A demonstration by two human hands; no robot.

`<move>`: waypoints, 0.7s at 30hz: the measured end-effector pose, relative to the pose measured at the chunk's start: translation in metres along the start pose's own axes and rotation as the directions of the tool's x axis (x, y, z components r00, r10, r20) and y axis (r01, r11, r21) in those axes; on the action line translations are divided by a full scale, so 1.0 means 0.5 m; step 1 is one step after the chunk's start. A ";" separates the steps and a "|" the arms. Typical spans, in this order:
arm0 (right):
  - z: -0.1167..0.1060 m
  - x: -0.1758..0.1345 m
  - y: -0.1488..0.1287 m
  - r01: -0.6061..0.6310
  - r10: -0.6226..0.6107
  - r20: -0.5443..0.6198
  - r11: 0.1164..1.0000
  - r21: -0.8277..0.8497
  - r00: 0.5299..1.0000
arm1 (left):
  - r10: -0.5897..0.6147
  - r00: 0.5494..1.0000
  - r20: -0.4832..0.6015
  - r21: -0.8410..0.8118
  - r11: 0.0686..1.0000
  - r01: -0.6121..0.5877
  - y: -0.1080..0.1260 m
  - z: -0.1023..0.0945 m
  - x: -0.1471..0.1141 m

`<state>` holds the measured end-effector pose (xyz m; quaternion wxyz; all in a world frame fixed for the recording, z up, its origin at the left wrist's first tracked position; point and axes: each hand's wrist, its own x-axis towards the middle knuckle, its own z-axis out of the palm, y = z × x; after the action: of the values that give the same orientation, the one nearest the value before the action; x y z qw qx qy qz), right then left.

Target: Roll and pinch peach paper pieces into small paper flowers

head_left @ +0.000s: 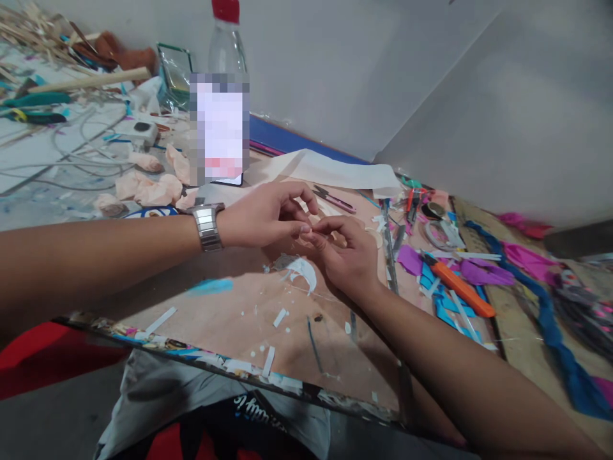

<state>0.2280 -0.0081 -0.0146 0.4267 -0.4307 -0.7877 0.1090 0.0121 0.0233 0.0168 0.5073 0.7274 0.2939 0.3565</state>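
My left hand (261, 214), with a silver watch (207, 227) on its wrist, reaches in over a wooden board (215, 332). Its thumb and fingers are bent and meet the fingertips of my right hand (352, 259). Both hands pinch at one spot; a small pale bit may sit between the fingertips, too hidden to name. Just behind them lie a pink-handled cutting tool (338, 200) and a long white paper strip (330, 169). Below the hands, a curved white scrap (302, 275) rests on the board among small paper cuttings.
A phone (223, 131) leans against a red-capped bottle (227, 51). Crumpled peach pieces (156, 190) lie at left, with green-handled pliers (38, 99) farther back. On the right are an orange utility knife (460, 285), a tape roll (440, 235) and coloured scraps. Walls stand behind.
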 end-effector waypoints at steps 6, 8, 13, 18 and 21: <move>-0.004 0.002 -0.002 -0.025 0.025 -0.008 0.999 0.021 1.000 | 0.050 0.996 0.076 0.038 0.998 -0.053 0.008 0.002 -0.009; -0.004 0.003 -0.002 -0.014 0.014 -0.013 0.999 0.030 1.000 | 0.053 0.994 0.098 0.091 0.994 -0.062 0.011 0.000 -0.011; -0.004 0.004 0.001 -0.019 0.019 -0.017 1.000 0.013 1.000 | 0.002 0.984 0.177 0.098 0.995 -0.020 0.019 -0.001 -0.019; -0.004 0.005 0.008 -0.021 0.021 -0.025 1.000 0.000 0.999 | 0.060 0.976 0.208 0.104 0.991 -0.083 0.024 0.001 -0.022; -0.004 0.004 0.009 0.008 -0.009 -0.029 1.000 -0.008 1.000 | 0.085 0.967 0.239 0.124 0.985 -0.118 0.023 0.001 -0.023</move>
<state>0.2318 -0.0041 -0.0146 0.4368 -0.4306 -0.7838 0.0978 0.0068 0.0103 0.0251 0.4680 0.8115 0.2186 0.2732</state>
